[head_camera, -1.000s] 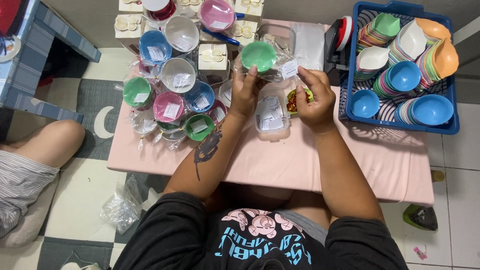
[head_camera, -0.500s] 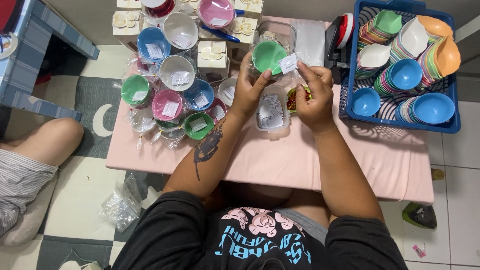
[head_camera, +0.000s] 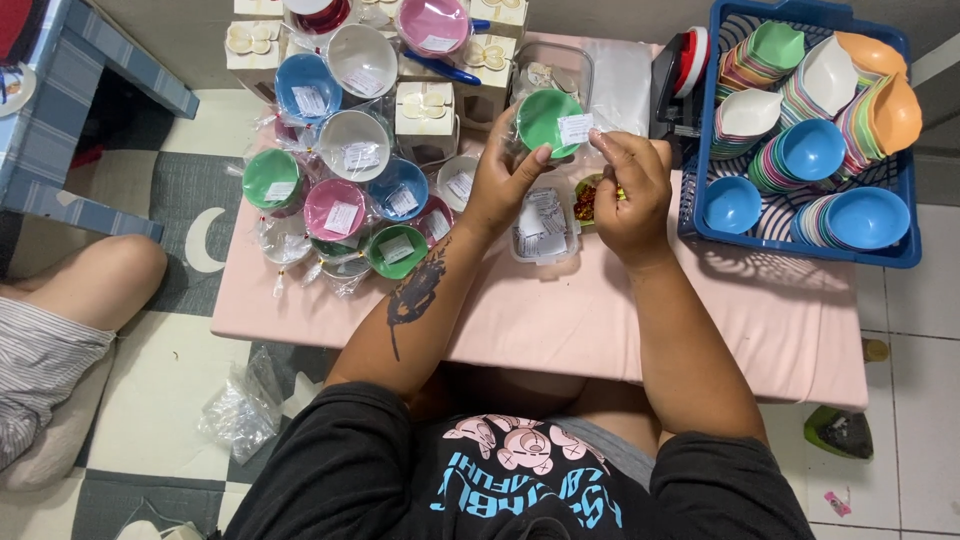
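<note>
Between the two sets of fingertips, over the far middle of the pink table (head_camera: 560, 320), sits a small green bowl (head_camera: 545, 120). Left hand (head_camera: 505, 180) grips it from below and the near side, fingers clamped on the rim and tilting the mouth toward the wearer, probably so the inside can be seen. Right hand (head_camera: 630, 185) has thumb and forefinger pinched together on a small white slip (head_camera: 576, 128), which lies against the bowl's right inner edge; held there, it looks like a label being seated.

Just below the left fingers: one clear plastic tub (head_camera: 540, 225) of more white slips, kept close for easy reach. Under the right palm, a small dish of something red and yellow (head_camera: 588, 200), mostly hidden.

Left of the left hand, a cluster of wrapped bowls (head_camera: 340, 180), each with a slip inside and clear film around it. Count, as far as visible: two green, two pink, two blue, about three white; a few at the far edge are cut off, so the total is uncertain. Small cream boxes (head_camera: 425, 108) stand among them, at least four.

Right of the right hand, one blue basket (head_camera: 800, 245) holds unwrapped bowls in nested stacks, three loose blue ones in front; stack counts can't be told.

Beyond the fingers, a black and red tape dispenser (head_camera: 675, 80). Another person's bare knee (head_camera: 95, 280) on the floor, far left.
</note>
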